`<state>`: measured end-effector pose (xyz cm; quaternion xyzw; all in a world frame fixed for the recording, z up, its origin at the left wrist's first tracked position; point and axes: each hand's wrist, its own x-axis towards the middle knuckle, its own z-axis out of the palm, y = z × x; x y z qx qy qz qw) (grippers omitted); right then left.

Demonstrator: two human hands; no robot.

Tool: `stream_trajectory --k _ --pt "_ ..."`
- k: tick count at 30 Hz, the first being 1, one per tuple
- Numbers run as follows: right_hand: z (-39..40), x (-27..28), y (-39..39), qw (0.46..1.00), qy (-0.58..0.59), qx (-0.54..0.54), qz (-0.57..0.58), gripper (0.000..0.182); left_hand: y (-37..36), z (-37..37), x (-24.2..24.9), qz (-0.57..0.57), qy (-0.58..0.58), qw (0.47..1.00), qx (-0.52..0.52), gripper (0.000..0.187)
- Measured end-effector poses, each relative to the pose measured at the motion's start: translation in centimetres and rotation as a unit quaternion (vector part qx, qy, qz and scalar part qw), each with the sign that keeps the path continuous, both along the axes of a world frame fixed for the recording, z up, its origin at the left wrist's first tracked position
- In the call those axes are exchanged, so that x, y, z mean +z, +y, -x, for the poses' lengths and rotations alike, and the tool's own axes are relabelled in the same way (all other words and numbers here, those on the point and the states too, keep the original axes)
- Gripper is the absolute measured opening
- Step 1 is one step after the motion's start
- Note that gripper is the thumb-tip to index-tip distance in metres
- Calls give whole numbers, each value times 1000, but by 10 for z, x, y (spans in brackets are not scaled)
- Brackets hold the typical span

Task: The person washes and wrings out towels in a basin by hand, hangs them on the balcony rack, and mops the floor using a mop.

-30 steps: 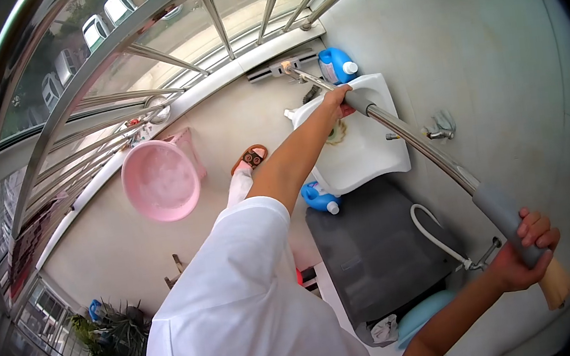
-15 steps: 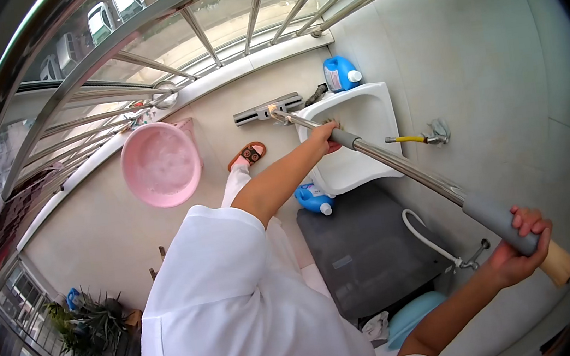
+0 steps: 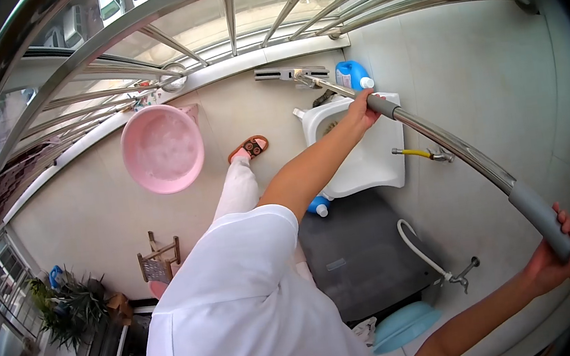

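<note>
A long mop [image 3: 457,146] slanted past the white sink [image 3: 363,177].
In the head view, the left hand [image 3: 366,109] and right hand [image 3: 554,251] were wrapped around its pole [image 3: 428,129]; its flat head [image 3: 291,74] was near a blue jug [image 3: 353,74], which a sideways swing could have toppled.

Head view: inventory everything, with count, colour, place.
Mop: one, silver-grey, across right
Basin: one, pink, left
Sink: one, white, right of centre
Jugs: two, blue, beside sink
Taps with hoses: two, silver, wall
Panel: one, grey, below sink
Bowl: one, light blue, bottom
Chair: one, brown, lower left
Plants: several, green, lower left
Railing: one, silver, top
Cars: several, pale, outside
Sandal: one, brown, centre
Shirt: one, white, bottom
Left hand: one, bare, mid-mop
Right hand: one, bare, mop's end
</note>
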<state>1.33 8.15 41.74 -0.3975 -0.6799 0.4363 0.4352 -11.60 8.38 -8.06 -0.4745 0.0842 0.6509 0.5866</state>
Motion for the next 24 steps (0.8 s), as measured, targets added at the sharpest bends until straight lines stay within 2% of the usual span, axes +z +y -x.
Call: stream_trajectory --k 2,4,6,10,14,19,22,24 --pt "2 -18 30 1000 11 -3 27 18 21 2 -15 -1 4 1000 -3 32" --pt "12 -38 51 998 9 -34 49 17 33 0 -37 10 33 998 -59 34" --pt "14 -32 74 998 11 -39 49 17 34 -4 -50 22 51 992 -115 35" --pt "-5 -30 141 996 -17 -57 73 16 46 -15 -42 105 83 975 -174 30" --pt "0 -35 171 991 -9 -27 133 12 32 -18 -35 133 71 977 -149 32" --pt "35 -29 174 991 -25 52 124 15 16 10 -30 137 33 983 -117 32" --pt "39 -7 153 992 -90 84 14 16 12 18 -20 101 3 992 -78 31" --pt "33 13 151 993 -91 54 -54 26 15 22 1 77 32 994 -76 32"
